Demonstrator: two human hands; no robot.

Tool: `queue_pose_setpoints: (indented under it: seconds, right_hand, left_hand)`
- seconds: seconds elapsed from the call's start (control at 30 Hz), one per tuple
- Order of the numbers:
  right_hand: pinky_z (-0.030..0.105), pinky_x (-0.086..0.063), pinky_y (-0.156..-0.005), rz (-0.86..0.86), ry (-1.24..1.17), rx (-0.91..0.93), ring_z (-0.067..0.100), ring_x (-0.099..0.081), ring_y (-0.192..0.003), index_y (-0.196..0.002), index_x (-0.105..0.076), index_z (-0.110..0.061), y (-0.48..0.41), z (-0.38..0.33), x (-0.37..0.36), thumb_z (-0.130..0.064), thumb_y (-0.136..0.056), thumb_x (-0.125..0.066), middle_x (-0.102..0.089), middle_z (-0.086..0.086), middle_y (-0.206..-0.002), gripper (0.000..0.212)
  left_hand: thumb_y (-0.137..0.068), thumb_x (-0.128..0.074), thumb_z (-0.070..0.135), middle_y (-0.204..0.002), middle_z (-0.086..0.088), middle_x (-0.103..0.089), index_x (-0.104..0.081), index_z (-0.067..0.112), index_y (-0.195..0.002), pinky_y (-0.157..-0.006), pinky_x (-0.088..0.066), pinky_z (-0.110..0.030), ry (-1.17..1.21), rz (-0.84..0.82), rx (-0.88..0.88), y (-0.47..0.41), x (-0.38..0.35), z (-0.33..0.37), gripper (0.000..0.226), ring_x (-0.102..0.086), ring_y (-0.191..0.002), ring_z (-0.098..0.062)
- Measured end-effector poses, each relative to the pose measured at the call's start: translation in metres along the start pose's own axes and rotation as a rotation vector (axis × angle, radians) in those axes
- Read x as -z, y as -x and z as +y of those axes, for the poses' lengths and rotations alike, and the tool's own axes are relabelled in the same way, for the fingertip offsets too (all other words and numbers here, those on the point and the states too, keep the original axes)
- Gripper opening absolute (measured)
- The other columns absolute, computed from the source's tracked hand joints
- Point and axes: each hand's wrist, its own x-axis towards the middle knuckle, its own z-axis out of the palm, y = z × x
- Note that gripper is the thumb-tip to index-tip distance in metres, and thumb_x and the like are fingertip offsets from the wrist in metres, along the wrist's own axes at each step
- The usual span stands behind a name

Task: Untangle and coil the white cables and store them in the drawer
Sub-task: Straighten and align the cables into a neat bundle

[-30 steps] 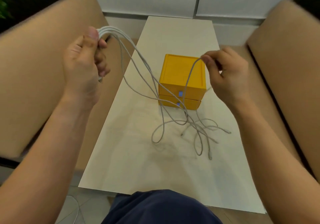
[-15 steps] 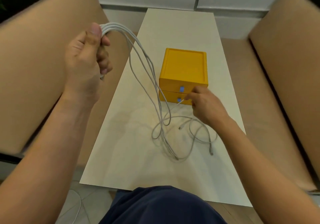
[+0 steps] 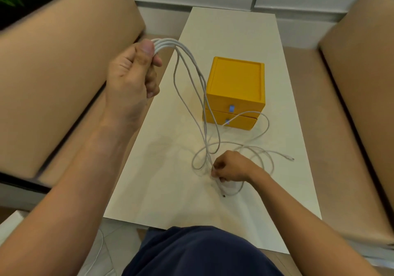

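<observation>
The right hand [image 3: 231, 166] has moved off the square yellow drawer box [image 3: 235, 84], pinching thin white cables [image 3: 170, 43] before it. The left hand [image 3: 132, 77] grips their loops.

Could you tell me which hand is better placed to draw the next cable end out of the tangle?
Right, I think. The right hand pinches a strand in the tangle of white cables on the table, beside a loose connector end; the left hand is raised, full of gathered loops.

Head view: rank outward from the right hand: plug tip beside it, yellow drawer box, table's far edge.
1. Plug tip, just nearside of the right hand.
2. Yellow drawer box, mid-table beyond.
3. Table's far edge, by the wall.
</observation>
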Motion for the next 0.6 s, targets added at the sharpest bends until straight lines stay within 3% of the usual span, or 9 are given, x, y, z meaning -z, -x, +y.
queue_pose_setpoints:
  seconds: [0.07, 0.2, 0.27, 0.37, 0.6]
  right_hand:
    - [0.028, -0.053, -0.068, 0.106, -0.016, -0.046, 0.01, -0.07, -0.07, -0.086, -0.075, -0.023, 0.002, -0.003, 0.009, -0.035, -0.088, -0.077, -0.075, -0.003, -0.071, 0.012]
    - [0.036, -0.056, -0.073, 0.361, 0.066, -0.05, 0.021, -0.068, -0.081, -0.085, -0.073, -0.022, 0.015, -0.016, 0.032, -0.038, -0.091, -0.073, -0.074, -0.001, -0.083, 0.017]
    - [0.037, -0.056, -0.068, 0.444, -0.276, 0.033, 0.019, -0.069, -0.072, -0.086, -0.073, -0.018, 0.026, -0.025, 0.047, -0.029, -0.095, -0.069, -0.073, -0.001, -0.079, 0.015]
    - [0.027, -0.052, -0.054, 0.562, -0.733, 0.095, 0.013, -0.064, -0.06, -0.093, -0.071, -0.009, 0.044, -0.038, 0.069, -0.023, -0.098, -0.068, -0.068, 0.003, -0.076, 0.016]
    - [0.032, -0.044, -0.052, 0.664, -0.968, 0.14, 0.017, -0.058, -0.062, -0.093, -0.074, -0.01, 0.062, -0.035, 0.089, -0.024, -0.097, -0.072, -0.067, 0.001, -0.072, 0.015]
  left_hand:
    - [-0.108, -0.048, 0.031, -0.051, 0.011, -0.028, -0.056, 0.019, -0.076, -0.047, -0.018, -0.027, -0.002, 0.002, 0.009, 0.002, 0.0, -0.002, 0.035, -0.019, -0.046, -0.011]
    - [-0.104, -0.051, 0.032, -0.05, 0.013, -0.03, -0.06, 0.023, -0.072, -0.047, -0.02, -0.026, -0.007, 0.012, 0.004, 0.005, 0.0, -0.005, 0.035, -0.022, -0.045, -0.008]
    - [-0.103, -0.052, 0.034, -0.05, 0.013, -0.031, -0.06, 0.023, -0.072, -0.048, -0.019, -0.027, -0.033, 0.022, 0.0, 0.006, 0.0, -0.007, 0.034, -0.022, -0.046, -0.008]
    - [-0.103, -0.052, 0.036, -0.051, 0.012, -0.03, -0.06, 0.022, -0.074, -0.049, -0.021, -0.026, -0.034, 0.049, 0.002, 0.01, 0.006, -0.008, 0.034, -0.021, -0.047, -0.01]
    - [-0.108, -0.045, 0.036, -0.049, 0.01, -0.027, -0.054, 0.021, -0.078, -0.044, -0.02, -0.028, 0.105, 0.212, -0.064, 0.001, 0.03, 0.011, 0.035, -0.019, -0.043, -0.01]
